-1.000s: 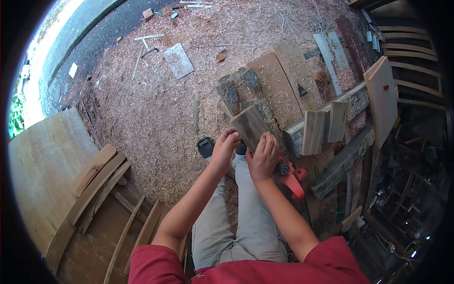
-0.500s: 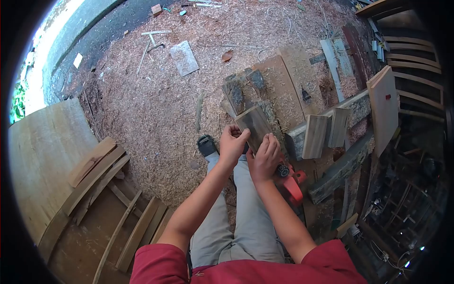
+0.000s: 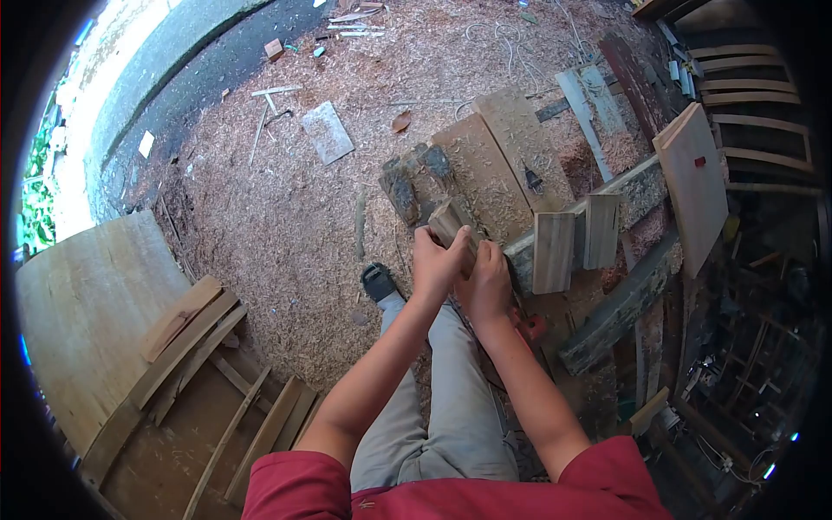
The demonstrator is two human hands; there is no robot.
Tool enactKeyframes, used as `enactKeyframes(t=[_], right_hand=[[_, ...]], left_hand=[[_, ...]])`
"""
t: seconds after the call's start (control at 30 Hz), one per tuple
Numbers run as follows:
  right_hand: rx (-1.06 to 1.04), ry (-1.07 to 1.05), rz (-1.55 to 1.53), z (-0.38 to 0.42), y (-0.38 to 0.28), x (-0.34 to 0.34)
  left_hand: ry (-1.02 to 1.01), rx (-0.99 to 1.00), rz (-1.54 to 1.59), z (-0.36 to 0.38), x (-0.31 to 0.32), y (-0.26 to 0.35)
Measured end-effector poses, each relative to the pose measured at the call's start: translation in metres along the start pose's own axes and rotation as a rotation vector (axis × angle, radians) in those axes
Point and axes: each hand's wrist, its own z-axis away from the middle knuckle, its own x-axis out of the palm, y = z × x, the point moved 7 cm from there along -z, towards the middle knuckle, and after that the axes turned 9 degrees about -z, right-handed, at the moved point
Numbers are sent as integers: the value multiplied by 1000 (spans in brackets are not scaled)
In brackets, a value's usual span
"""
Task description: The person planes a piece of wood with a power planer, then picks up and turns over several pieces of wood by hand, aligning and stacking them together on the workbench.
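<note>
A short wooden board [image 3: 451,222] is gripped between my two hands in front of my knees, tilted so that its narrow edge shows. My left hand [image 3: 436,260] is closed around its left side. On the other side my right hand [image 3: 486,284] is closed on the near end, which the fingers partly hide. Below my right hand, a red power tool [image 3: 531,327] is mostly covered by the arm. Two similar short boards [image 3: 553,251] stand upright to the right, against a long timber beam [image 3: 637,192].
Wood shavings [image 3: 286,199] cover the ground. Flat boards [image 3: 485,156] lie ahead, with a dark plug-like piece [image 3: 532,179] on them. A large panel [image 3: 691,186] leans at the right. Curved wooden pieces [image 3: 186,342] and plywood [image 3: 95,303] are at the left.
The board has turned from showing its broad face to showing its edge. My hands have drawn closer together around it. The view has shifted slightly.
</note>
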Motion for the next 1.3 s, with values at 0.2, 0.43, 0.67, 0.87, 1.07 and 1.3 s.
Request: enactKeyframes(t=[0.2,0.43,0.67,0.87,1.07,1.3], right_hand=[[97,-188,-114,-21,15,-16],[312,-486,-534,-33,18,-42],[545,-759,-1075,-19,13,-36],[568,-861,-1106,-21,4,-39],[635,-939,-1235,-12,15,-29],[811,-802,-1460,-9,49,-22]], left_hand=[[-297,-63,346,-7,-1,-19],[-306,29,297,-6,-20,-13],[-442,-153,739,15,-17,-5],[-359,-137,758,24,-22,-1],[-307,-195,761,29,-13,-17],[-177,-227,672,27,-2,-30]])
